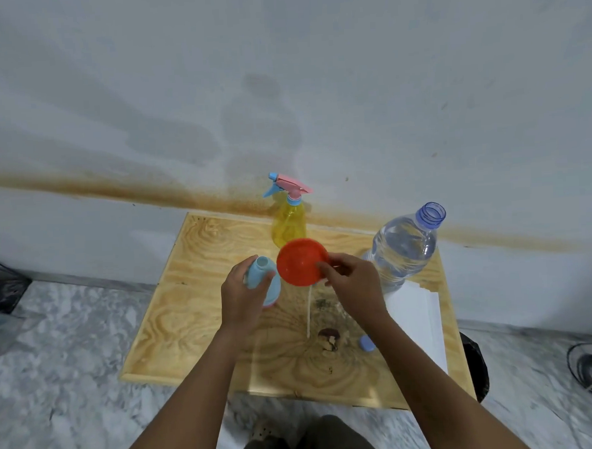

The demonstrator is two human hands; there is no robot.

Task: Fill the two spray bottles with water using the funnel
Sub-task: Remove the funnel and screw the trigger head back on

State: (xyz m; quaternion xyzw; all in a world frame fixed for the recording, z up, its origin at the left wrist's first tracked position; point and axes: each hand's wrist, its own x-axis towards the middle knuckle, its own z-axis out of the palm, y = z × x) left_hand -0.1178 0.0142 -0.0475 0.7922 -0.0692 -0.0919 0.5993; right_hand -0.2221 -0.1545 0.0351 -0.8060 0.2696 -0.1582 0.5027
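My left hand (240, 296) grips a light blue spray bottle (262, 272) with its neck open and no spray head on it. My right hand (351, 283) holds an orange funnel (300, 262) by its rim, just right of the blue bottle's neck and above the wooden table (196, 318). A yellow spray bottle (288, 221) with a pink and blue spray head stands at the back of the table. A large clear water bottle (404, 249), uncapped and holding water, stands at the right. A thin white tube (308, 313) lies on the table under the funnel.
A small blue cap (366, 343) lies near my right forearm. White paper sheets (418, 321) cover the table's right side. A stained white wall rises behind the table. A dark bag (475, 366) and cables lie on the marble floor to the right.
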